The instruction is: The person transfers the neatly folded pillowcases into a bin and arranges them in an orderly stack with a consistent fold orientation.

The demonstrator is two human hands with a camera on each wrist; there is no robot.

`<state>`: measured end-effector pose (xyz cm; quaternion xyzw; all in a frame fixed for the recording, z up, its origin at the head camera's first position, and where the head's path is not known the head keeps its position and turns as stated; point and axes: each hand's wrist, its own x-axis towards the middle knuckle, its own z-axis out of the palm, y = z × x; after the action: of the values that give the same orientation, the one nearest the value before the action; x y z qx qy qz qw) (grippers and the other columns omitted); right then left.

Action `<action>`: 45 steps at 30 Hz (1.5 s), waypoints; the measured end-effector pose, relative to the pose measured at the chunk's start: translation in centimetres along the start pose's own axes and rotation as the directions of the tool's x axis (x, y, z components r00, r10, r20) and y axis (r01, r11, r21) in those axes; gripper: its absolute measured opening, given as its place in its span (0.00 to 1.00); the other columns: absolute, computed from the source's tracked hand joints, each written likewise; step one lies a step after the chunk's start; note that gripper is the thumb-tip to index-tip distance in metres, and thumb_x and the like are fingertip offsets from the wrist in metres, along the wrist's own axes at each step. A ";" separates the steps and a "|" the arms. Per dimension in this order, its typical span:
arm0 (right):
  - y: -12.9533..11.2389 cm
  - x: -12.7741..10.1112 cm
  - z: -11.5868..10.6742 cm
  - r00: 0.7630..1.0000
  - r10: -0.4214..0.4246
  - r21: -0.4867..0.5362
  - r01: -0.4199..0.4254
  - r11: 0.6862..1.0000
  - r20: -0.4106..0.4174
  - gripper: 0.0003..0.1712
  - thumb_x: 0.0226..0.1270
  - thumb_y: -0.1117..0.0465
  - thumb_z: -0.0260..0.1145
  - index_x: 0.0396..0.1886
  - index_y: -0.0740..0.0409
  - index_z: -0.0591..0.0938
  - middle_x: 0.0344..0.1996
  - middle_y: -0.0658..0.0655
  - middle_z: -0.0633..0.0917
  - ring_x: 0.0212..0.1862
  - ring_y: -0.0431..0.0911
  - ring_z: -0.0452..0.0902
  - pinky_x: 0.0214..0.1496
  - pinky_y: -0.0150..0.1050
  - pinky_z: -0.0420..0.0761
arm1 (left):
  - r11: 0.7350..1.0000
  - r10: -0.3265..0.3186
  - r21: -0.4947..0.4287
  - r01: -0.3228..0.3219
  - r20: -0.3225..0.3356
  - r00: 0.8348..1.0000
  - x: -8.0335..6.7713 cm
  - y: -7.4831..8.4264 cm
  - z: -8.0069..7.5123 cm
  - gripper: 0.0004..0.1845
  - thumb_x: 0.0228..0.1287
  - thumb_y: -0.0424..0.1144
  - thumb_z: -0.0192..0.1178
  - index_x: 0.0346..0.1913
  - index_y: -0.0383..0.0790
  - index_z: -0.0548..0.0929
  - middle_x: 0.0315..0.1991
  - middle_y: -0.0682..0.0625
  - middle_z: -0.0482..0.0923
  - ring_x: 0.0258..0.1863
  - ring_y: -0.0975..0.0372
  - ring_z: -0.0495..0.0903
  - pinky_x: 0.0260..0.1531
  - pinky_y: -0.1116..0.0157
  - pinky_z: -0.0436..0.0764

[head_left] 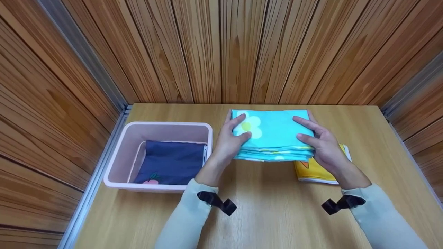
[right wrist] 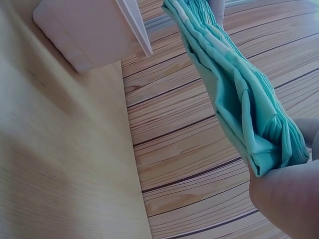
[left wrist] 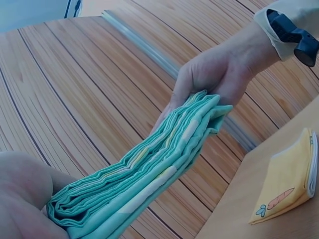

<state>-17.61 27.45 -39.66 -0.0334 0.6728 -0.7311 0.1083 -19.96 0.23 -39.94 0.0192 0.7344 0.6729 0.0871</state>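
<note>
A folded turquoise cloth (head_left: 277, 128) with a white flower print is held up above the table between both hands. My left hand (head_left: 230, 138) grips its left end, thumb and a finger on top, the other fingers underneath. At the opposite end my right hand (head_left: 322, 145) grips it the same way. Many stacked layers show along the cloth's edge (left wrist: 144, 164) in the left wrist view. Below and behind the right hand lies a folded yellow cloth (head_left: 320, 171) with a carrot print, partly hidden by that hand and the turquoise cloth.
A pale pink plastic bin (head_left: 114, 173) stands on the left of the wooden table (head_left: 270, 214). Inside it lies a folded navy cloth (head_left: 173, 160) with a pink fruit print, beside a small white item (head_left: 205, 154) at the right wall. Wood-panelled walls (head_left: 238, 52) enclose the back and sides.
</note>
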 end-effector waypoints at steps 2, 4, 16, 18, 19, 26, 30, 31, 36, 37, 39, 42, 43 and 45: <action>-0.1 0.0 0.2 1.000 -0.006 0.008 0.006 1.000 0.001 0.30 0.76 0.67 0.62 0.75 0.60 0.70 0.82 0.46 0.30 0.80 0.49 0.17 0.81 0.43 0.41 | 1.000 -0.007 -0.003 0.007 -0.002 1.000 0.0 0.1 -0.1 0.32 0.68 0.28 0.63 0.74 0.45 0.73 0.84 0.54 0.40 0.82 0.52 0.39 0.76 0.56 0.56; -0.2 0.1 0.3 1.000 -0.013 0.019 0.012 1.000 0.004 0.30 0.76 0.67 0.61 0.75 0.60 0.70 0.82 0.46 0.30 0.80 0.49 0.17 0.81 0.42 0.44 | 1.000 -0.006 -0.014 0.006 -0.002 1.000 0.0 0.1 -0.3 0.31 0.68 0.27 0.63 0.73 0.45 0.73 0.84 0.54 0.40 0.82 0.52 0.39 0.77 0.56 0.55; -0.2 0.7 1.3 0.998 -0.052 0.035 0.051 0.998 0.023 0.30 0.76 0.69 0.60 0.75 0.64 0.68 0.82 0.47 0.31 0.81 0.49 0.19 0.80 0.39 0.47 | 0.999 0.007 -0.045 -0.008 -0.005 1.000 -0.1 0.2 -1.4 0.32 0.67 0.26 0.63 0.73 0.42 0.72 0.84 0.52 0.40 0.82 0.52 0.39 0.77 0.58 0.54; -0.2 0.7 1.5 0.999 -0.045 0.031 0.045 0.999 0.027 0.30 0.76 0.68 0.60 0.75 0.62 0.68 0.82 0.46 0.30 0.81 0.49 0.19 0.80 0.39 0.50 | 0.999 0.013 -0.041 -0.013 -0.008 1.000 -0.2 0.2 -1.6 0.32 0.67 0.26 0.63 0.73 0.42 0.72 0.84 0.52 0.40 0.82 0.52 0.39 0.76 0.58 0.55; -0.3 0.7 1.6 0.999 -0.044 0.025 0.043 0.999 0.029 0.30 0.76 0.68 0.60 0.76 0.62 0.68 0.82 0.46 0.30 0.81 0.49 0.19 0.79 0.38 0.51 | 0.999 0.018 -0.044 -0.019 -0.008 1.000 -0.2 0.3 -1.7 0.32 0.67 0.26 0.63 0.73 0.41 0.72 0.84 0.52 0.40 0.82 0.53 0.39 0.76 0.58 0.55; -0.5 0.9 2.3 0.999 -0.043 0.013 0.043 0.999 0.020 0.30 0.76 0.68 0.61 0.76 0.63 0.68 0.82 0.45 0.32 0.81 0.48 0.20 0.76 0.34 0.57 | 0.998 0.025 -0.065 -0.025 0.003 1.000 -0.4 0.5 -2.6 0.31 0.68 0.25 0.63 0.73 0.40 0.72 0.84 0.51 0.40 0.82 0.53 0.37 0.77 0.58 0.53; -0.6 1.0 2.8 0.999 -0.041 0.022 0.040 0.999 0.010 0.30 0.76 0.69 0.60 0.75 0.63 0.68 0.83 0.46 0.33 0.81 0.48 0.21 0.77 0.37 0.53 | 0.998 0.022 -0.065 -0.021 0.001 1.000 -0.5 0.5 -3.1 0.31 0.68 0.25 0.62 0.73 0.40 0.72 0.84 0.52 0.40 0.82 0.53 0.36 0.77 0.58 0.51; -0.6 1.0 2.9 0.999 -0.037 0.016 0.037 0.999 0.009 0.30 0.76 0.69 0.60 0.75 0.63 0.68 0.83 0.45 0.33 0.81 0.48 0.22 0.78 0.38 0.51 | 0.998 0.019 -0.066 -0.019 0.000 1.000 -0.6 0.5 -3.2 0.31 0.68 0.25 0.62 0.73 0.40 0.72 0.84 0.52 0.40 0.82 0.53 0.36 0.77 0.58 0.51; -0.7 1.1 3.4 0.999 -0.040 0.008 0.040 0.999 0.007 0.30 0.76 0.69 0.60 0.75 0.64 0.68 0.83 0.46 0.34 0.81 0.49 0.23 0.78 0.40 0.51 | 0.998 0.008 -0.068 -0.009 -0.005 1.000 -0.7 0.4 -3.6 0.31 0.68 0.25 0.63 0.73 0.42 0.72 0.84 0.53 0.39 0.82 0.54 0.36 0.78 0.58 0.49; -0.7 1.2 3.5 0.999 -0.043 0.011 0.043 0.999 0.007 0.30 0.76 0.69 0.60 0.75 0.64 0.67 0.83 0.47 0.34 0.81 0.49 0.24 0.77 0.39 0.51 | 0.998 0.009 -0.068 -0.009 -0.005 1.000 -0.7 0.4 -3.7 0.31 0.68 0.25 0.63 0.73 0.42 0.72 0.84 0.53 0.39 0.82 0.54 0.36 0.78 0.58 0.49; -0.6 1.2 3.7 0.999 -0.048 0.024 0.048 0.999 0.010 0.30 0.76 0.69 0.60 0.75 0.64 0.68 0.83 0.48 0.34 0.81 0.50 0.24 0.76 0.38 0.53 | 0.997 0.013 -0.079 -0.013 -0.004 1.000 -0.8 0.3 -3.9 0.31 0.68 0.25 0.63 0.73 0.41 0.72 0.84 0.53 0.39 0.82 0.54 0.36 0.78 0.58 0.50; -0.5 1.3 4.1 0.999 -0.050 0.034 0.049 0.998 0.019 0.30 0.76 0.69 0.60 0.75 0.63 0.69 0.83 0.48 0.34 0.81 0.50 0.24 0.73 0.34 0.59 | 0.996 0.022 -0.091 -0.022 -0.004 1.000 -0.8 0.3 -4.3 0.31 0.68 0.25 0.62 0.73 0.40 0.72 0.84 0.52 0.39 0.82 0.55 0.36 0.77 0.59 0.50; -0.5 1.3 4.2 0.998 -0.052 0.036 0.051 0.998 0.024 0.30 0.76 0.69 0.60 0.75 0.64 0.68 0.83 0.48 0.34 0.81 0.50 0.24 0.73 0.34 0.59 | 0.995 0.030 -0.096 -0.030 -0.001 1.000 -0.9 0.2 -4.4 0.31 0.68 0.24 0.62 0.73 0.39 0.72 0.84 0.52 0.39 0.82 0.55 0.35 0.77 0.59 0.52; -0.4 1.4 4.5 0.998 -0.055 0.037 0.054 0.998 0.029 0.30 0.76 0.70 0.60 0.75 0.65 0.67 0.83 0.48 0.33 0.81 0.49 0.24 0.75 0.36 0.56 | 0.994 0.041 -0.104 -0.040 0.002 0.999 -0.9 0.1 -4.7 0.32 0.68 0.24 0.62 0.74 0.38 0.71 0.84 0.52 0.38 0.82 0.55 0.35 0.76 0.59 0.54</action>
<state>-18.18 22.83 -38.97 -0.0609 0.6565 -0.7453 0.0990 -19.81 -4.56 -39.33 0.0311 0.6977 0.7117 0.0759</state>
